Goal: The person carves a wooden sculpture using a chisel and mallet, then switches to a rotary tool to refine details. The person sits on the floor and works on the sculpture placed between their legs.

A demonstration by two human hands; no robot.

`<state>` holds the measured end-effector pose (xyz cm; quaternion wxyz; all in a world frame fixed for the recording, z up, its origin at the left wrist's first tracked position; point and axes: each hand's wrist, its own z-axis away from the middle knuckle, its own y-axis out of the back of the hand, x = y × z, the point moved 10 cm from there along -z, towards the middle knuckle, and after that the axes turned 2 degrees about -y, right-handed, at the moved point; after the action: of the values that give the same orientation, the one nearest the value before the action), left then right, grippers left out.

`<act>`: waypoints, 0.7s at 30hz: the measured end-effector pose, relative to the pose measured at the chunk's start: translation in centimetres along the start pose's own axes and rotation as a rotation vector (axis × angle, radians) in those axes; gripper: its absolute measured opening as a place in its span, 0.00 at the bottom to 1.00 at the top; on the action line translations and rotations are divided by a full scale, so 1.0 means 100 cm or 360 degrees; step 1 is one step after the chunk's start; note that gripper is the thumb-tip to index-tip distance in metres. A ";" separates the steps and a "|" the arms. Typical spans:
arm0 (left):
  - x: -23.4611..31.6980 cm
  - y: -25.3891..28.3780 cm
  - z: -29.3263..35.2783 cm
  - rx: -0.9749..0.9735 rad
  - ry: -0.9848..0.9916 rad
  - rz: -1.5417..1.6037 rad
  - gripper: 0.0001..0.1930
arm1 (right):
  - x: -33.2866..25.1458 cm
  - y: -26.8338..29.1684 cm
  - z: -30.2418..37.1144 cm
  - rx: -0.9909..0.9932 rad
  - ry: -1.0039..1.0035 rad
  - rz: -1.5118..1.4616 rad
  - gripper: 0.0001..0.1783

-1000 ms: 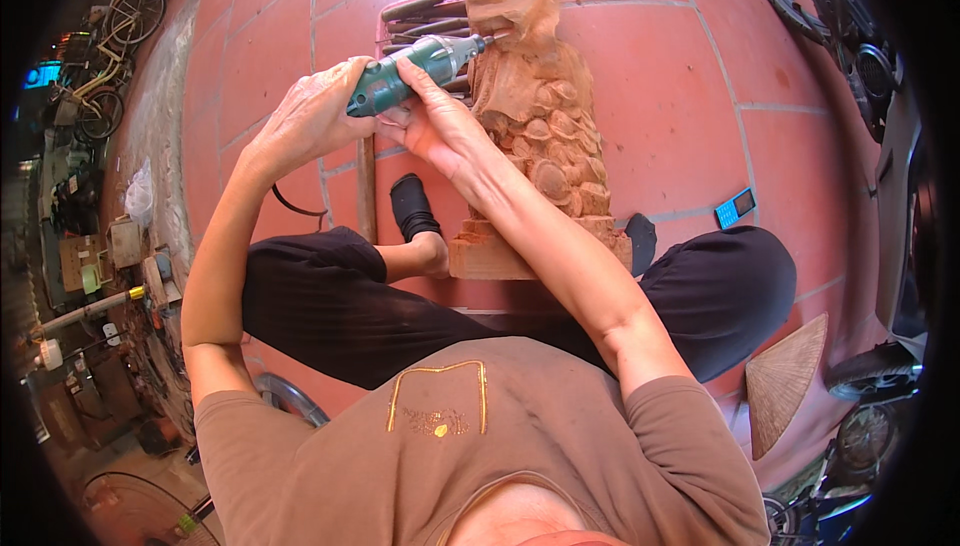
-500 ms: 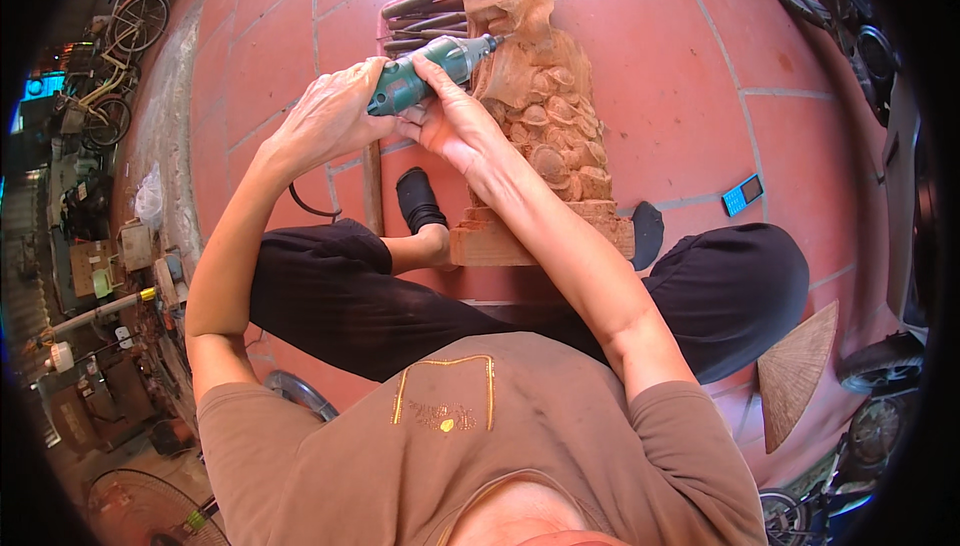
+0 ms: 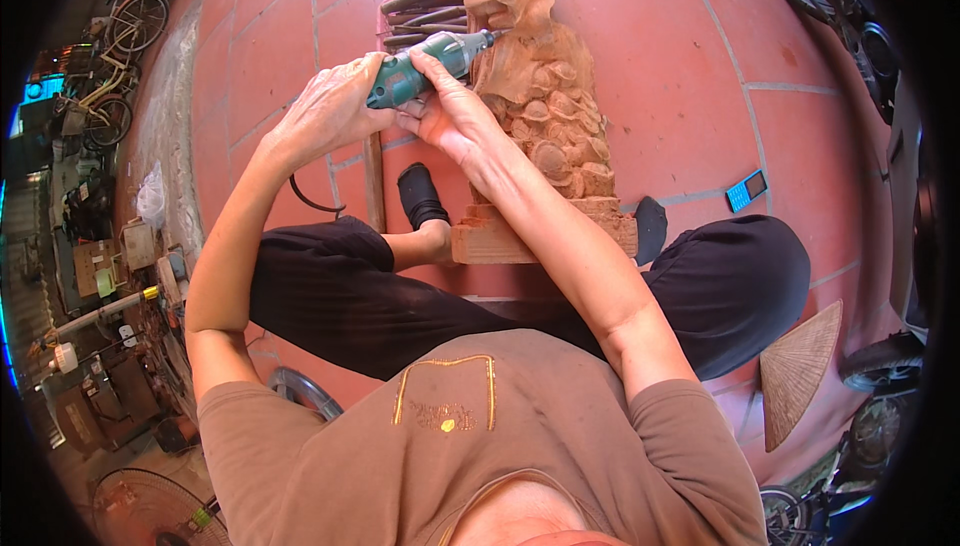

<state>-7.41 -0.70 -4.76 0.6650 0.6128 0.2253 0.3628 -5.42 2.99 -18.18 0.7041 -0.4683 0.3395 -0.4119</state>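
Observation:
A green and grey rotary tool lies across both my hands, its nose pointing right at the wood carving. My left hand is closed round the tool's rear end. Nearer the nose, my right hand grips the body, with the thumb along the top and the fingers underneath. The tip reaches the narrow part of the carving; whether it touches the wood I cannot tell. Carved folds cover the upper part of this tall brown piece, and rounded lumps the lower part, above a squared base between my feet.
Behind the tool, a pink tray holds several dark chisel-like tools. A blue phone and a conical hat lie on the red tiles at right. Bicycles and a fan stand left; motorbike parts line the right edge.
The rotary tool's nose has risen very slightly along the carving, with both hands keeping their hold. Otherwise the view has only shifted a little.

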 end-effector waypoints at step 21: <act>-0.002 0.004 0.000 0.0034 -0.0032 0.0003 0.23 | 0.000 -0.004 0.000 -0.0062 -0.0001 0.0025 0.17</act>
<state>-7.61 -0.86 -4.43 0.6602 0.6238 0.2218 0.3547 -5.52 2.89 -17.78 0.6983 -0.4794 0.3508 -0.3994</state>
